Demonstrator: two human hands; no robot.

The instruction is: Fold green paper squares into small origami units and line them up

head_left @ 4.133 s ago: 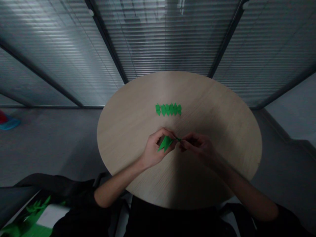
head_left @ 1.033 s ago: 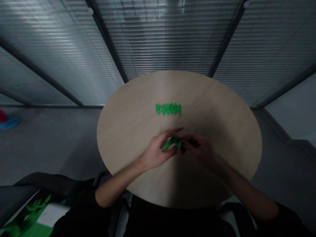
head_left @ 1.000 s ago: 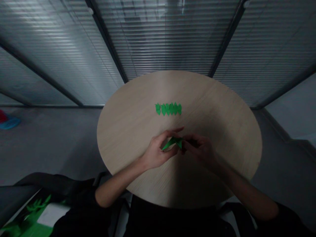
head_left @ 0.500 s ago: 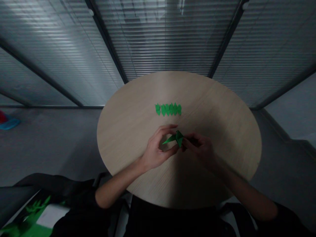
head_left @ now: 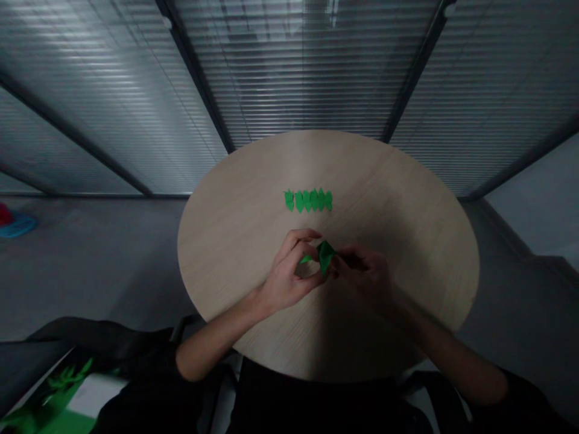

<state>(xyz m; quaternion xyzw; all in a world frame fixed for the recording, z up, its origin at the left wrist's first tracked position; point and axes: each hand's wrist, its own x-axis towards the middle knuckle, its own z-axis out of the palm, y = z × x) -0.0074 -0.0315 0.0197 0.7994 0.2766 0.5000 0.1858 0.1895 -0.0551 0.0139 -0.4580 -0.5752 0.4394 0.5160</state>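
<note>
A folded green paper piece (head_left: 325,256) is held between my two hands, above the near middle of the round table. My left hand (head_left: 292,271) curves round its left side, with the thumb below and the fingers above pinching its edges. Part of the paper shows through the gap inside those fingers. On the other side, the fingertips of my right hand (head_left: 364,271) are closed on the paper's right edge, in shadow. Beyond my hands lies a row of several small folded green paper pieces (head_left: 307,200), side by side.
The round wooden table (head_left: 226,211) stands before a glass wall with blinds (head_left: 307,78). At lower left, a white rectangular item (head_left: 97,393) lies among green things beside a dark chair (head_left: 99,334). A blue and red object (head_left: 18,224) rests on the floor at far left.
The paper has turned between my hands, so its long left point now shows less, behind my left fingers. My left fingers have curled in slightly. The row on the table has stayed put.
</note>
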